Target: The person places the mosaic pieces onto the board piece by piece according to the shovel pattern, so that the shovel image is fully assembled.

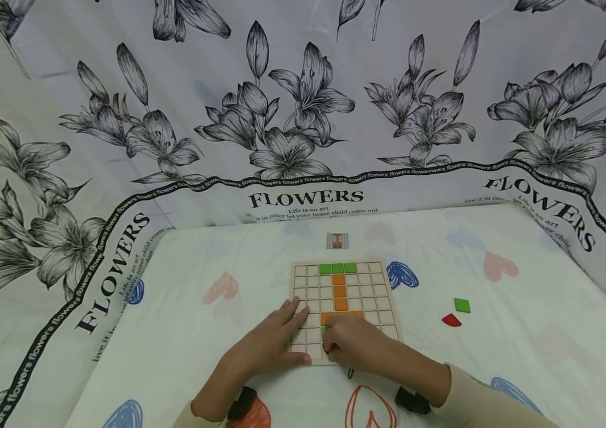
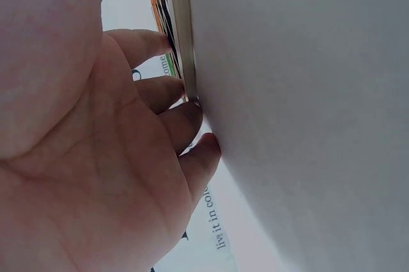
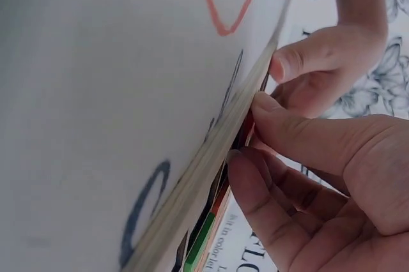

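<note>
A wooden grid board (image 1: 313,292) lies on the cloth, with green square tiles (image 1: 337,268) in its top row, orange tiles (image 1: 340,291) down the middle and more orange below. My left hand (image 1: 271,339) rests with spread fingers on the board's left side; in the left wrist view its fingertips are at the board's edge. My right hand (image 1: 359,343), fingers curled, is low on the board. Its thumb and fingers pinch a small red piece (image 3: 246,128), mostly hidden by them. A green tile (image 3: 199,246) lies close by on the board in the right wrist view.
Right of the board, a loose green square tile (image 1: 462,305) and a red fan-shaped piece (image 1: 451,320) lie on the heart-print cloth (image 1: 527,297). Beyond the board is a small picture card (image 1: 337,241). A flower-print curtain (image 1: 303,107) stands behind.
</note>
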A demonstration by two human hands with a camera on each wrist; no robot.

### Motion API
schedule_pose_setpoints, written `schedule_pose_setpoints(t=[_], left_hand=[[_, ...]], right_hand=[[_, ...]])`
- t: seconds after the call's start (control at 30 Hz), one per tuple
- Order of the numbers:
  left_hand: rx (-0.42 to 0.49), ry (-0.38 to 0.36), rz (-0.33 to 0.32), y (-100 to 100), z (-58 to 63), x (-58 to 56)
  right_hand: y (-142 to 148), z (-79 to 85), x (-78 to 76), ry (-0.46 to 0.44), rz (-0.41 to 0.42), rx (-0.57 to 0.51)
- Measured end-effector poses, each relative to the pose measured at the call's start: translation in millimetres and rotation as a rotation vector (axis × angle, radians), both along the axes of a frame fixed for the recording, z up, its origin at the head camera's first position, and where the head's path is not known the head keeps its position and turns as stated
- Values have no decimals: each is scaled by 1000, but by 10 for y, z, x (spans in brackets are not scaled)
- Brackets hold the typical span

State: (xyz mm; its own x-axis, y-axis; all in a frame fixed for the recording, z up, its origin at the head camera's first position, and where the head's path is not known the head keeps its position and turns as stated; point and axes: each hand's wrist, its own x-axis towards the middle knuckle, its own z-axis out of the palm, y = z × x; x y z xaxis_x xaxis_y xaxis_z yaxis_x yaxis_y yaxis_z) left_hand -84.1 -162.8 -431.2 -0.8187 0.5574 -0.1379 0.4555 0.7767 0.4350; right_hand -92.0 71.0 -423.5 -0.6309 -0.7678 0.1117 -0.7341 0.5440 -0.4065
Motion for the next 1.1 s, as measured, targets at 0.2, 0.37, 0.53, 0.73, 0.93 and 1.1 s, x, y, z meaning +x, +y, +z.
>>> schedule_pose_setpoints(t=[0.2,0.37,0.53,0.73,0.93,1.1], left_hand=[[-11,12,1,12,-4,-5],[-17,16,-6,15,3,-4],[-16,-5,6,12,13,1],[-19,7,1,20,10,5],[-16,1,-1,22,10,15],[-19,-2,6,11,0,10]], right_hand=[[38,-15,27,58,19,33],[113,-28,69,62,-12,27],[201,-20,87,22,22,18],[485,-24,92,-70,25,-30],[1077,-48,26,-45,-156,-88],[1662,-56,-100,73,-388,-57]])
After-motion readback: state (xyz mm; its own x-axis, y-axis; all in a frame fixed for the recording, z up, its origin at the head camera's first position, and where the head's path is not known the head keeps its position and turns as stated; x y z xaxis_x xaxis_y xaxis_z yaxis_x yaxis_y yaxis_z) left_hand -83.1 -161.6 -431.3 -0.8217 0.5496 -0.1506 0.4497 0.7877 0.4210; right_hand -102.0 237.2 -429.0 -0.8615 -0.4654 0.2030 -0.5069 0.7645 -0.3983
